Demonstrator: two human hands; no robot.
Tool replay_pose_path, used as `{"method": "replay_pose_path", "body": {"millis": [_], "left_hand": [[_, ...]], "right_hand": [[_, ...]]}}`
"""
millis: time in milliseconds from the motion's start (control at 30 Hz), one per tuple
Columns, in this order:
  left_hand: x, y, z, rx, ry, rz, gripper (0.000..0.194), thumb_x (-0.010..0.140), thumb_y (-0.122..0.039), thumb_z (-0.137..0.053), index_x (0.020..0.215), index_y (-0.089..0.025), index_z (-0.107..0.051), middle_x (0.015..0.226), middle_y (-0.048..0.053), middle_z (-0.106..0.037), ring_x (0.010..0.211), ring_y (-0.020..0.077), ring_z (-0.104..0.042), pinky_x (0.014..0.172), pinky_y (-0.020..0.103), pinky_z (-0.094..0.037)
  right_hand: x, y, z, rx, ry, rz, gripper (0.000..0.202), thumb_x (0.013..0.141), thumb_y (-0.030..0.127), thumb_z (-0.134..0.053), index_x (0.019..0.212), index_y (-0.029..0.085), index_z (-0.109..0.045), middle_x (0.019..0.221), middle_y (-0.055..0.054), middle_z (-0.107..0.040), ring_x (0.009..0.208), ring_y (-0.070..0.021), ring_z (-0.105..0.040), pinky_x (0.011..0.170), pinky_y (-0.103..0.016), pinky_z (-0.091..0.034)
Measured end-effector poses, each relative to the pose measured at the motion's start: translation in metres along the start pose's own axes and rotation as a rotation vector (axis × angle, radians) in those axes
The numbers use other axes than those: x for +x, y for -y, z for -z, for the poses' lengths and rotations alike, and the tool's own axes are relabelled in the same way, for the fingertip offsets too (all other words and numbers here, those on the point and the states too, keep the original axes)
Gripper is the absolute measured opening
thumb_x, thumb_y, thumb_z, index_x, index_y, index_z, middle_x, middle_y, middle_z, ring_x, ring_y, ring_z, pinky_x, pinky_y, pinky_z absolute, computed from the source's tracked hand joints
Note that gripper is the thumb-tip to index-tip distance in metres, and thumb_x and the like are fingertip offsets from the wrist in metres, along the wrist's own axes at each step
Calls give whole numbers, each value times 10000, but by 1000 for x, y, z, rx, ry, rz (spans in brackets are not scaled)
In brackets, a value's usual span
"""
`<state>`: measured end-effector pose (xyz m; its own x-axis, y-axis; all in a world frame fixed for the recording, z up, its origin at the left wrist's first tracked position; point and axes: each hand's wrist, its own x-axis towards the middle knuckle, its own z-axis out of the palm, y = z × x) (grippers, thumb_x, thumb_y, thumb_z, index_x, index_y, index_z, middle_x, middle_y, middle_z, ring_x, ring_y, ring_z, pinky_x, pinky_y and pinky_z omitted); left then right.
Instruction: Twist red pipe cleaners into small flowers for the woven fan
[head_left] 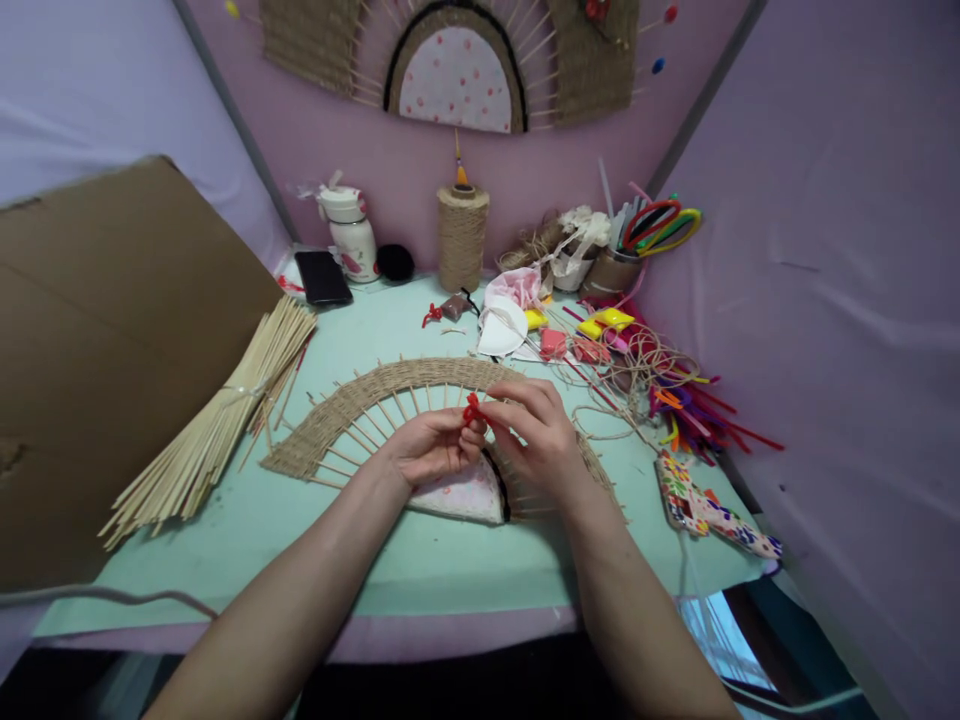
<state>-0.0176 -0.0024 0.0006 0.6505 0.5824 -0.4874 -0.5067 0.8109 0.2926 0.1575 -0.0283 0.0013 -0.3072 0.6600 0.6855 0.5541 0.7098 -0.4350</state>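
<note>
Red piece [472, 408] pinched by 2 hands [437, 447] [538, 432].

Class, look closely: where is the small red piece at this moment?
In the head view, the red piece is near the centre, held at the fingertips between the left hand and right hand, over the woven fan.

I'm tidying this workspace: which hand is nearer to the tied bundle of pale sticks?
Left. The left hand is to the right of the bundle, over the woven fan; the right hand is beyond it, farther from the sticks.
</note>
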Motion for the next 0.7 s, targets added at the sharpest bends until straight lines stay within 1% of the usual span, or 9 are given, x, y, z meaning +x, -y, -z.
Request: {"method": "replay_pose_path", "body": {"millis": [133,233,433,567,700], "left_hand": [[-1,1,-2,-30,13,29,101,744,15,-556,734,-71,-608,651,42,-528,531,55,-493,504,146,-425],[-2,1,-3,-37,26,41,104,755,13,-540,745,-60,-612,653,43,-522,525,50,-483,497,138,-419],[-2,2,-4,-10,46,37,96,749,8,-550,730,-67,-607,637,31,-515,506,46,-463,485,142,-407],[0,2,-1,65,61,-23,102,704,30,-578,719,-64,-615,641,38,-538,505,43,-467,486,143,-401],[4,3,1,188,18,-138,87,666,0,-662,706,-66,-622,625,29,-550,496,37,-469,495,139,-398]], "right_hand": [[-1,-3,0,3,-4,8,251,859,183,-571,1063,296,-663,1036,-66,-677,991,-229,-559,874,-441,-469],[-1,-3,1,-16,-6,20,221,856,191,-582,1032,281,-681,990,-68,-696,955,-231,-571,848,-435,-480],[0,-1,-1,27,0,33,204,865,179,-563,1023,258,-665,1004,-71,-694,956,-225,-578,847,-421,-477],[0,1,-3,65,24,-28,176,887,175,-527,998,241,-646,921,-67,-678,881,-205,-585,802,-380,-469],[0,4,-4,65,24,-106,131,895,179,-520,936,225,-635,848,-61,-651,836,-198,-561,754,-347,-442]]}}
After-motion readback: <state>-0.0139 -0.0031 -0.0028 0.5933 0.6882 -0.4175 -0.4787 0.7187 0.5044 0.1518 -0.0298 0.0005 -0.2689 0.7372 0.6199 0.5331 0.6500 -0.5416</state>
